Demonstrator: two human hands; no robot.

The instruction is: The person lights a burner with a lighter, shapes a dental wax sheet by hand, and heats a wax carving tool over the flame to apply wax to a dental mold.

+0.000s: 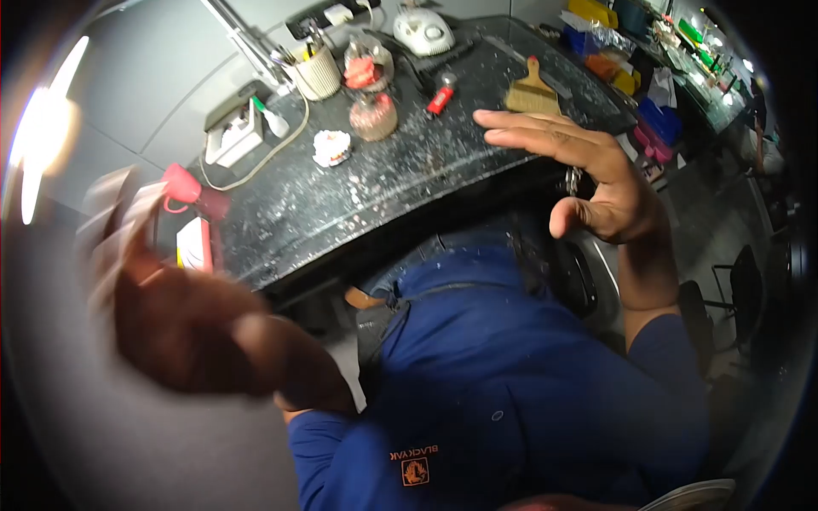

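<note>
My left hand (183, 298) is raised close to the camera at the left, blurred by motion, its fingers stretched out and apart with nothing seen in them. On the other side, my right hand (588, 170) hovers over the bench's front edge, fingers extended, thumb apart, holding nothing. A pink mug (181, 187) and a red-and-white box (194, 244) are nearest the left hand. Beyond the right fingertips lie a wide flat brush (532, 92) and a small red-bodied object (440, 100). A white dental model with reddish parts (331, 147) sits between the hands on the dark bench (315, 217).
Toward the back stand a ribbed tool cup (317, 78), two clear jars with pinkish contents (373, 119), and a white rounded device (423, 34). A green-tipped bottle (274, 123) and a white case (234, 140) are at left. Chairs (740, 294) stand at right.
</note>
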